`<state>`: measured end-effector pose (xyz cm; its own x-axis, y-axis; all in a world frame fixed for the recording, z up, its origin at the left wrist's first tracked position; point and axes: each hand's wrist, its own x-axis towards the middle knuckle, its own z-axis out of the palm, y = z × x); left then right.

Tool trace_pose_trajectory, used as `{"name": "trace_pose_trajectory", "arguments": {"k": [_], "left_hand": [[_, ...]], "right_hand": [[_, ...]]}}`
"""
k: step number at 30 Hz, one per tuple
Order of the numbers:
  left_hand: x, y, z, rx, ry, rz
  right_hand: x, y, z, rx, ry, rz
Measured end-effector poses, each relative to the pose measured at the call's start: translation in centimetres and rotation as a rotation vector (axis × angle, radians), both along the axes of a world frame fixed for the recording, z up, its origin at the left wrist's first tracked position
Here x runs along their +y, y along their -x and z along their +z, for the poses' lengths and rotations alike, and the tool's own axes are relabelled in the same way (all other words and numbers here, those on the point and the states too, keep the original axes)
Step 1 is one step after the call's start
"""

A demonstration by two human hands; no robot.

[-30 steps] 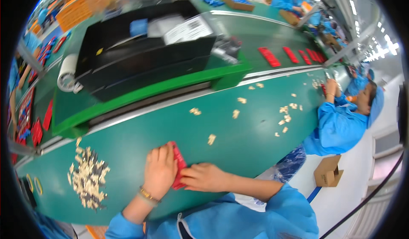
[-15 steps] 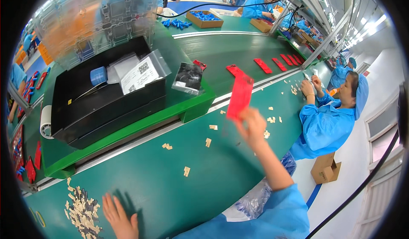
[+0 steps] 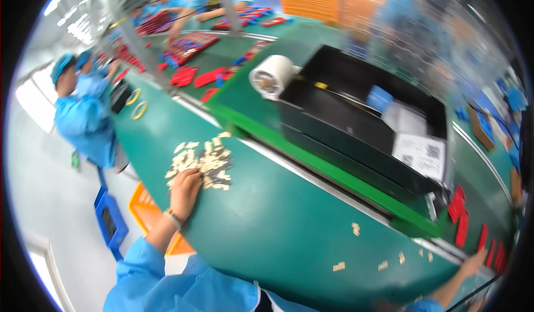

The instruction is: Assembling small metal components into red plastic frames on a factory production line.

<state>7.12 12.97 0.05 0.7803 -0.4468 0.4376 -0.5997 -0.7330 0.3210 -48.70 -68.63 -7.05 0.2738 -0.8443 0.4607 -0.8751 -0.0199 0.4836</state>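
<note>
My left hand point(image 3: 185, 192) lies at the near edge of a pile of small cream-coloured pieces point(image 3: 214, 159) mixed with dark grey strips. Its fingers are bent and held together, and whatever is under the fingertips is hidden. Over at the far right, my right hand point(image 3: 473, 263) is stretched to the edge of the belt, beside a row of flat red pieces point(image 3: 483, 238). Motion blurs its fingers, so its grip does not show. Single cream pieces point(image 3: 356, 229) are scattered on the green table point(image 3: 267, 212) between the hands.
A black bin point(image 3: 356, 139) with bags, a printed sheet and a blue roll stands on a green-edged raised platform point(image 3: 311, 173). A white roll point(image 3: 271, 75) is beside it. Yellow rings point(image 3: 139, 110) lie at the left, near a co-worker point(image 3: 83, 112). An orange crate point(image 3: 146, 206) stands below the table.
The view has swung left. My left hand has gone from lying flat beside the pile to its edge with fingers bent. My right hand, which held a red piece up, is now low by the row.
</note>
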Motion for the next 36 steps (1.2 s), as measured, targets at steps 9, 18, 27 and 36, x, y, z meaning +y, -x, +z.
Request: {"name": "trace_pose_trajectory", "arguments": {"k": [9,18,27,36], "left_hand": [[-1.2,-1.2,0.9,0.026,-0.046,0.064],[0.1,-4.5,2.4,0.23,0.34,-0.09],[-6.4,-1.7,4.9,0.128,0.392,-0.606],[-11.1,3.3,4.1,-0.159,0.407,-1.191]], "right_hand": [[-2.6,3.1,0.5,-0.101,0.084,0.21],[33.0,-12.7,5.8,-1.046,0.193,0.748],[57.1,-31.0,9.0,-0.448,-0.886,1.575],[57.2,-37.9,12.0,-1.549,-2.07,0.717]]}}
